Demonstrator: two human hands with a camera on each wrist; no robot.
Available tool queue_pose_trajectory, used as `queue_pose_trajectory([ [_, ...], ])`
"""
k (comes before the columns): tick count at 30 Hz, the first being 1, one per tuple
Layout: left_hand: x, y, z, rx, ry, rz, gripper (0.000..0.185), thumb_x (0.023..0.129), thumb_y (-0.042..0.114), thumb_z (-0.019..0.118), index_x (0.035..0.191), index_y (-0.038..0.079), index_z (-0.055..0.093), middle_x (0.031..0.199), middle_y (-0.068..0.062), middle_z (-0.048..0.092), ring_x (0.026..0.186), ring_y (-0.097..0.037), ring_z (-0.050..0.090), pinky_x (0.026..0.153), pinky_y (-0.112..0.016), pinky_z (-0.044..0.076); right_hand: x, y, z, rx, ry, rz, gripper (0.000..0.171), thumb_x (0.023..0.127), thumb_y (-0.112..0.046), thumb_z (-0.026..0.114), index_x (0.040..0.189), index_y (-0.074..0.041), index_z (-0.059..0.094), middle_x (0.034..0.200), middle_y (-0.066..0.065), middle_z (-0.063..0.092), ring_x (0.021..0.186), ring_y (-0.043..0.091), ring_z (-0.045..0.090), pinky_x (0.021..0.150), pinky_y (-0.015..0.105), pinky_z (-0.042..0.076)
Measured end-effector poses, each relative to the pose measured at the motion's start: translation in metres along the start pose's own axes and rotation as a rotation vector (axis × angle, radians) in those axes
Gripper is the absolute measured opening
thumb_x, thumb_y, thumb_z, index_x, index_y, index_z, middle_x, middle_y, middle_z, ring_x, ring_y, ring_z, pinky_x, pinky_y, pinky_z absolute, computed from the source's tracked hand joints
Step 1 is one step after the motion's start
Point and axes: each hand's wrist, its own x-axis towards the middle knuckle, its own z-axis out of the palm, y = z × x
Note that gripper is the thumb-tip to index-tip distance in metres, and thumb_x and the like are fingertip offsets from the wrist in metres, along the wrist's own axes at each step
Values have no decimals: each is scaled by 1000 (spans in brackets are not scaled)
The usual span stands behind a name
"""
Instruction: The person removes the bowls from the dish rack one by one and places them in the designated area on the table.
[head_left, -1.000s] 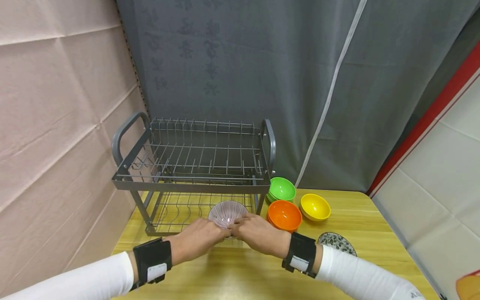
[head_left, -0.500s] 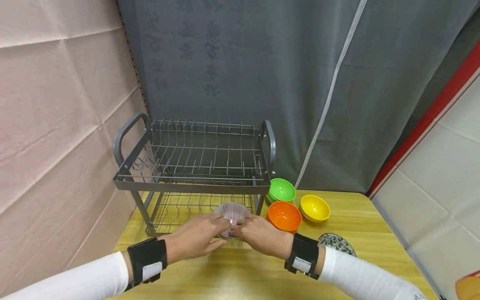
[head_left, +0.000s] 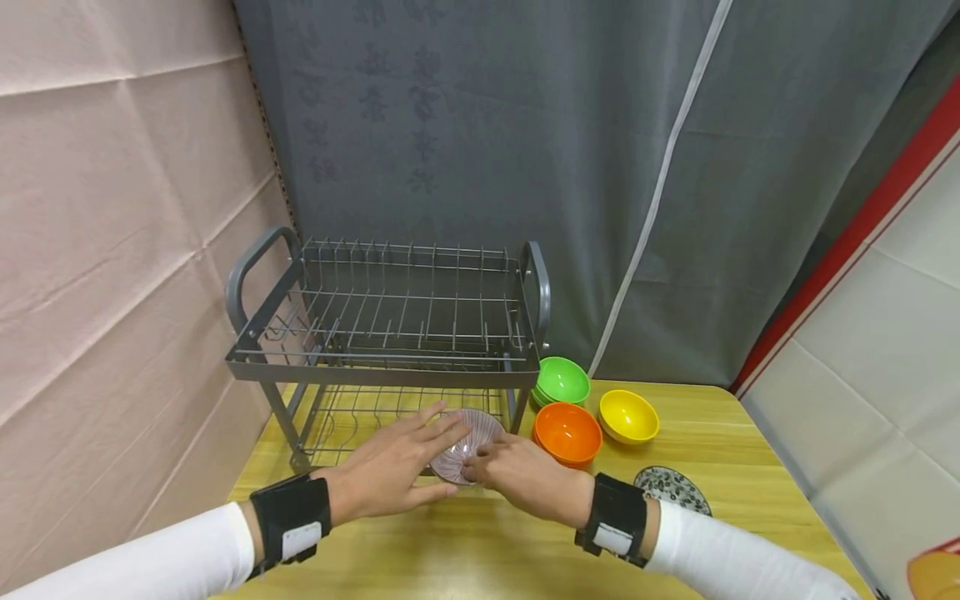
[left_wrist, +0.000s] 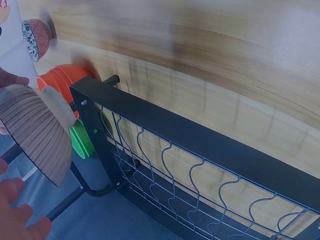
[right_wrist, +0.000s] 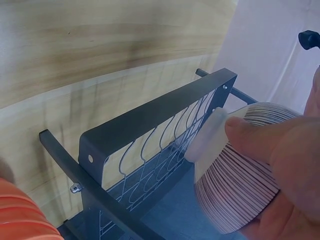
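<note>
Now my left hand [head_left: 393,475] has let go of the small pink ribbed ceramic bowl [head_left: 467,446]: its fingers, which cupped the bowl half a second ago, lie straight across the rim, while my right hand [head_left: 525,477] keeps pinching the near rim, so I judge the bowl is being passed to one hand at the front edge of the grey wire dish rack's [head_left: 390,350] lower shelf. From above the bowl looks nearly level, but the right wrist view shows my thumb [right_wrist: 265,132] on the rim, the bowl [right_wrist: 240,170] tilted over the wavy wire shelf, clear of the yellow wooden table [head_left: 487,550].
</note>
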Motion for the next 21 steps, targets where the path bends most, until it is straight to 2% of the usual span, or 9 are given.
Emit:
queue_pose_trajectory([
  [9,-2,-4,4,-27,-65,-14,83,95,71,45,162,29,22,172,-4,11,158,-33,19,127,-55,20,-8,-5,-3,-16,23,0,34,91,-16,73,123,-25,74,124,-13,73,115,9,68,101,29,53],
  [13,-3,-6,6,-52,-72,0,84,95,69,49,163,29,20,172,-4,8,157,-34,19,127,-57,18,-13,-7,-6,-6,15,9,35,92,-17,72,125,-26,73,125,-14,73,114,8,68,102,28,53],
  [21,-4,-7,8,-45,-54,52,87,93,79,39,163,31,20,172,-6,9,158,-35,17,124,-60,24,-22,-10,-9,8,9,10,36,93,-19,71,127,-27,71,127,-13,72,115,8,67,104,28,52],
])
